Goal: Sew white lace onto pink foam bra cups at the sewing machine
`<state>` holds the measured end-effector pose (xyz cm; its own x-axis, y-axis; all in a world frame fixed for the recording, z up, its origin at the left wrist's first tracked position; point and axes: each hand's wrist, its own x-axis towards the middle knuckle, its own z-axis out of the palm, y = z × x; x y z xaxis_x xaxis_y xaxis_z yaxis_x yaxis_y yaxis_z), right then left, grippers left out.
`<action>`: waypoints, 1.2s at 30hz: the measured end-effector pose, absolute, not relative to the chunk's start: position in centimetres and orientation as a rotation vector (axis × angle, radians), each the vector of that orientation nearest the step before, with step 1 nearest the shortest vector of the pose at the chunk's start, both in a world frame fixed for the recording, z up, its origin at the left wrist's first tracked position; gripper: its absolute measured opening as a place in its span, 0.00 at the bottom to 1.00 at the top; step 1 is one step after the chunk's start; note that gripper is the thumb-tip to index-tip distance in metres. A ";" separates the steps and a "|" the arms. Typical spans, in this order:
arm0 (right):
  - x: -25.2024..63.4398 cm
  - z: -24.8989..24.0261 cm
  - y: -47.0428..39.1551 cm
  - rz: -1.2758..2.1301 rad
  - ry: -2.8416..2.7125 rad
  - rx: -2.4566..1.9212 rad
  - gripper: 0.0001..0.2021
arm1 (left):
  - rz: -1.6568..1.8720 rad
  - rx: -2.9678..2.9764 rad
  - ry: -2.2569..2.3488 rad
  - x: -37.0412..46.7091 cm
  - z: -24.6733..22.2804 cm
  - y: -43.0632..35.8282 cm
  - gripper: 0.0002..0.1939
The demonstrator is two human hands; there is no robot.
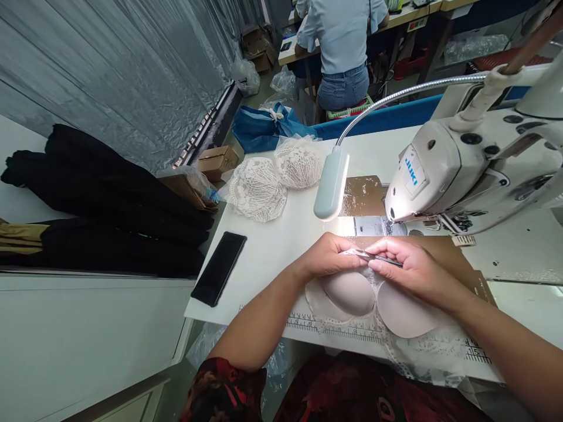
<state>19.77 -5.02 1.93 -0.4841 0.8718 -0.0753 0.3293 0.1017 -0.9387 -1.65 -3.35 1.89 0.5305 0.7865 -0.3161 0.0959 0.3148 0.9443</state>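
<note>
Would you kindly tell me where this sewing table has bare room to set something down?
Bare white table lies between the phone, the lace cups and the left hand. It is crowded under the lamp and sewing machine, where both hands pinch the bra.

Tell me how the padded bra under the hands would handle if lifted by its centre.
The bra would probably feel light. Its moulded cups hold a dome shape, so likely springy; the lace edging lies limp and would probably droop.

Phone (219, 268) left of bra cups (373, 299)
</note>
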 end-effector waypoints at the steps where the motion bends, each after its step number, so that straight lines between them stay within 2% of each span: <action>1: 19.8 1.9 -5.1 1.369 -1.877 -1.187 0.14 | 0.551 1.191 0.930 -1.6 1.9 -3.4 0.12; 6: 19.9 1.5 -4.8 1.444 -1.748 -1.212 0.15 | 0.521 1.232 0.951 -1.5 2.1 -3.5 0.13; 11: 19.6 1.6 -4.7 1.696 -1.553 -1.151 0.25 | 0.517 1.288 0.896 -1.6 2.4 -3.3 0.15; 14: 19.5 2.1 -4.7 1.646 -1.691 -1.231 0.15 | 0.392 1.362 0.858 -2.9 2.7 -2.9 0.16; 18: 19.9 2.0 -4.5 1.519 -1.786 -1.340 0.18 | 0.261 1.402 0.899 -5.5 3.1 -2.3 0.16; 25: 19.9 0.9 -4.4 1.837 -1.698 -1.268 0.20 | 0.463 1.341 1.073 -6.5 3.8 -2.3 0.13; 30: 20.0 1.0 -4.4 1.873 -1.609 -1.275 0.21 | 0.497 1.373 1.004 -5.6 3.7 -2.6 0.12; 34: 20.1 1.0 -4.4 1.905 -1.555 -1.275 0.20 | 0.517 1.440 1.006 -4.8 3.5 -2.6 0.23; 36: 20.1 1.0 -4.4 1.898 -1.551 -1.276 0.20 | 0.548 1.515 1.089 -4.1 3.3 -2.7 0.24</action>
